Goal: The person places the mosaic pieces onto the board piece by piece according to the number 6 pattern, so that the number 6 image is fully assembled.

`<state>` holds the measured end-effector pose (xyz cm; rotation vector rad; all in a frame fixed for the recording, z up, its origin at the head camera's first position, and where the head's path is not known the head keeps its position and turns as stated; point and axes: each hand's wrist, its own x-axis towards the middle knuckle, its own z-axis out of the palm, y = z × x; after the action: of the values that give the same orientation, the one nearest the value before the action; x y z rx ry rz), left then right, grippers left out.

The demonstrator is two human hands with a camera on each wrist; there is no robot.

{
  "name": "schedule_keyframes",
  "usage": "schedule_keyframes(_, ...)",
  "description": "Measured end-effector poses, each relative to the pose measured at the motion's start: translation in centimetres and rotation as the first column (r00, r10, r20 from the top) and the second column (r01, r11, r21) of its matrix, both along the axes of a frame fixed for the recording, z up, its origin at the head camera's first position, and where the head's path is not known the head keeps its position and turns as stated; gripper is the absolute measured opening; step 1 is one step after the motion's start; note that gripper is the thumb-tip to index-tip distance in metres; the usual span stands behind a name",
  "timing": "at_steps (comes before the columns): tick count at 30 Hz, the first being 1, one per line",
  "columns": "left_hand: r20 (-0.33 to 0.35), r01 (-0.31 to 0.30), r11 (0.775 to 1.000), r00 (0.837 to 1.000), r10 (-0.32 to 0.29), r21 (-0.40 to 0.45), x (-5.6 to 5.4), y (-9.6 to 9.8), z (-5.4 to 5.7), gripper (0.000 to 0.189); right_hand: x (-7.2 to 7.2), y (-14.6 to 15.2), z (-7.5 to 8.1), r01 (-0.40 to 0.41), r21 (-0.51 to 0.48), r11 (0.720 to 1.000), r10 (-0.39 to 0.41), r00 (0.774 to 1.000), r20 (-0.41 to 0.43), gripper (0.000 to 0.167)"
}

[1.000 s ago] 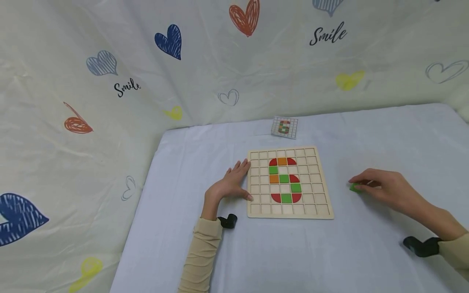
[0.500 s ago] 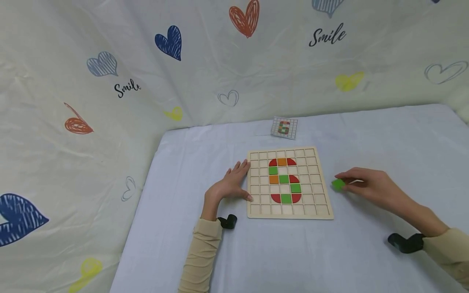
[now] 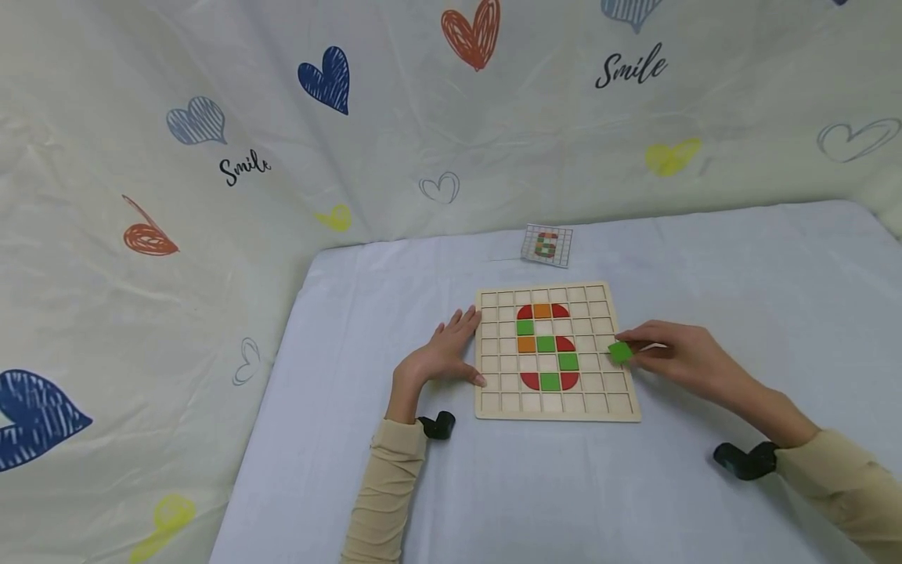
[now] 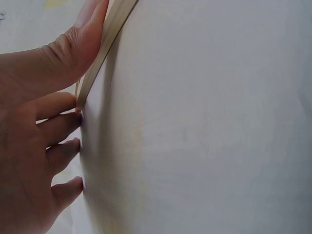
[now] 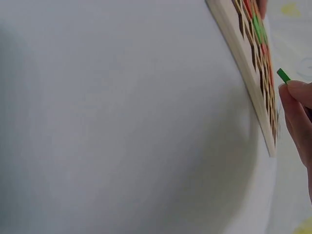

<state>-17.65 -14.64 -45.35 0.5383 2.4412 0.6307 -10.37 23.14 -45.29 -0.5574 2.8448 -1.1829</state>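
Observation:
A wooden grid board lies flat on the table, with red, orange and green tiles set in some of its cells. My left hand is at the board's left edge, thumb and fingers spread and touching it; the left wrist view has the thumb against the wooden side. Between thumb and fingertips, my right hand pinches a green square tile above the board's right edge. In the right wrist view the tile appears edge-on, held apart from the board.
A small printed card with a coloured grid pattern lies behind the board. The table has a white cloth. A pale sheet printed with hearts hangs behind it. Each wrist carries a black camera mount.
My right hand has moved left with the green tile, from the cloth right of the board to over its right edge. My left hand has stayed in place.

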Motion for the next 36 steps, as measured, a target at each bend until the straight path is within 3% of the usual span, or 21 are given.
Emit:
schedule_keyframes(11, 0.004, -0.006, 1.000, 1.000, 0.006, 0.000, 0.0, 0.1, 0.1, 0.120, -0.9, -2.8, 0.0, -0.020, -0.010, 1.000, 0.021, 0.997, 0.070, 0.035)
schedule_keyframes(17, 0.003, -0.003, 1.000, 1.000, 0.003, -0.006, 0.0, 0.1, 0.1, 0.120, -1.4, -4.4, -0.2, -0.064, 0.038, 0.997, 0.063, 0.997, 0.032, 0.031)
schedule_keyframes(30, 0.002, -0.005, 1.000, 1.000, 0.005, -0.009, 0.0, 0.1, 0.2, 0.120, -2.8, -8.0, -0.6, -0.166, 0.009, 0.986, 0.166, 0.986, 0.011, 0.028)
schedule_keyframes(36, -0.001, -0.003, 1.000, 1.000, 0.003, -0.012, -0.1, 0.1, 0.2, 0.119, -3.2, -9.4, -0.8, -0.201, 0.052, 0.978, 0.201, 0.980, -0.004, 0.024)
